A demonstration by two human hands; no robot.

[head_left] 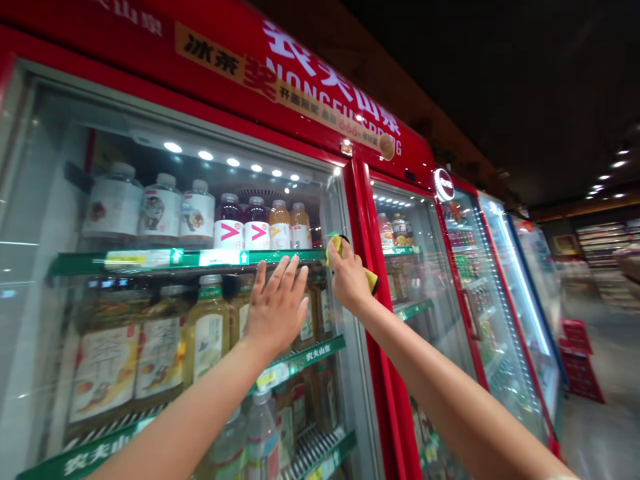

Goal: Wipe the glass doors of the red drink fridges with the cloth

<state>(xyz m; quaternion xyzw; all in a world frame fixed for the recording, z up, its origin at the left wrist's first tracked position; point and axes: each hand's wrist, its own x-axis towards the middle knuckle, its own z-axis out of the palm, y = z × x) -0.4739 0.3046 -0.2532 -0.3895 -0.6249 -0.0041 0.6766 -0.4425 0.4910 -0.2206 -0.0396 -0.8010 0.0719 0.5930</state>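
Observation:
A yellow cloth [371, 280] with a dark edge is bunched in my right hand [349, 272], which presses it to the glass door [320, 200] near its right frame. My left hand [277, 303] lies flat against the same glass, fingers spread, with nothing in it. Behind the pane stand rows of bottled drinks, among them a bottle with a pink mark [229, 223] on the upper shelf and a green-capped bottle [208, 327] below. My forearms hide part of the lower shelves.
The red fridge frame [367, 320] runs down beside my right hand. To the right stands a second glass door [425, 267], then more drink fridges with a door handle [471, 315]. Red boxes [580, 370] are stacked on the floor [590, 440] farther right.

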